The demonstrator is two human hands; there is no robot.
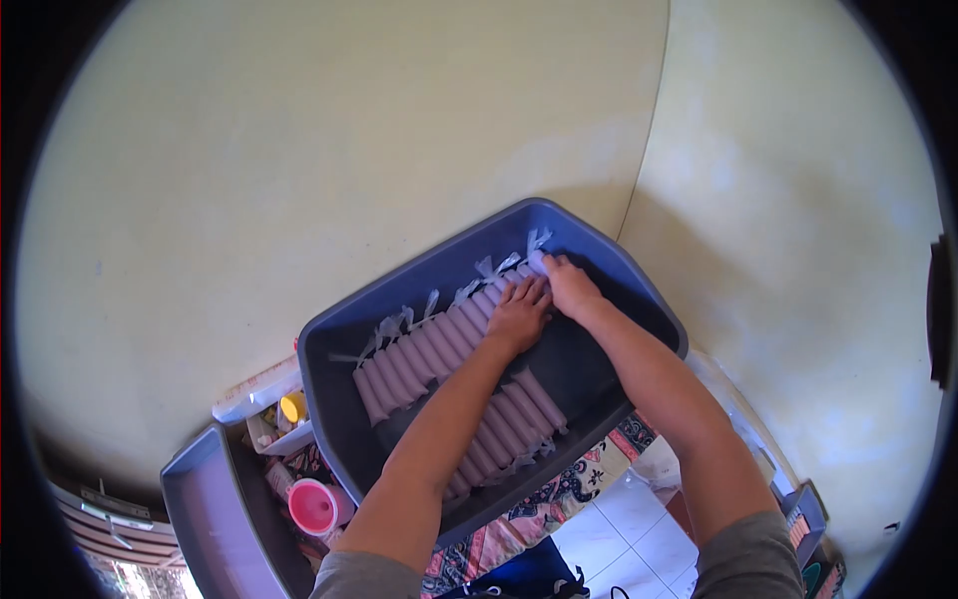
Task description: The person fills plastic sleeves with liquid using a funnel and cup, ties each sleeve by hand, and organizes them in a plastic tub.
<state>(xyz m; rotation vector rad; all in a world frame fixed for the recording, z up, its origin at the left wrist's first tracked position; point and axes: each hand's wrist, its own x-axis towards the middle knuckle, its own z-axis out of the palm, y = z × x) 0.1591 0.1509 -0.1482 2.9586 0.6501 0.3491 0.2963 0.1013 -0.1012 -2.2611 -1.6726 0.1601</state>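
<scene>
A large dark grey tub [329, 399] holds two rows of slim pale purple tubes with knotted clear plastic ends. The upper row [429, 344] runs slantwise along the back wall of the tub, and the lower row [514, 424] lies nearer the front. My left hand [519, 311] rests on the right part of the upper row, fingers spread over the tubes. At that row's right end, my right hand [571, 285] has its fingers closed on a purple tube [538, 262]; the hand partly covers it.
Left of the tub stand a second grey container [215, 499] with pale purple liquid, a pink cup [314, 507] and a white basket [274, 429] with a yellow item. Patterned cloth [519, 519] lies under the tub. Walls rise behind and right.
</scene>
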